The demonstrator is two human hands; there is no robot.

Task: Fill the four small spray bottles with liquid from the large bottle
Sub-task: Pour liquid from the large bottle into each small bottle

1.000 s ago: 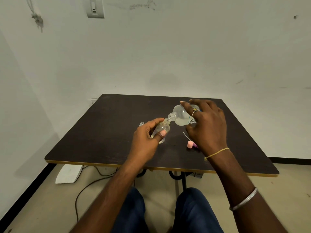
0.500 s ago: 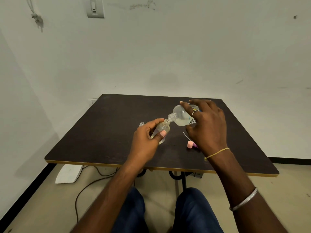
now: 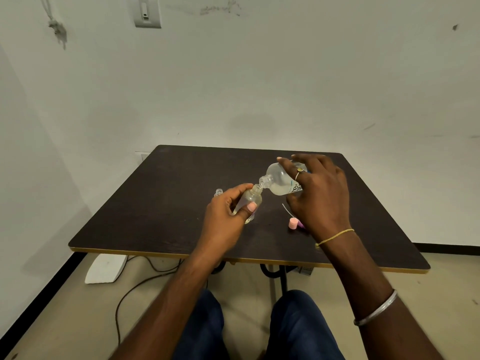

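Above dark worktop [image 3: 161, 203], right hand [image 3: 319, 193] gripping large clear bottle [image 3: 281, 181], neck slanting down-left to mouth of small clear spray bottle [image 3: 250, 200] clasped by left hand [image 3: 226, 219].

I'm seeing almost nothing changing over the last second. The large bottle [image 3: 280, 179] in the right hand [image 3: 318, 193] is maybe dipping a hair at the neck, toward the mouth of the small spray bottle [image 3: 250, 198] in the left hand [image 3: 223, 219]. I can't tell whether the liquid level is rising.
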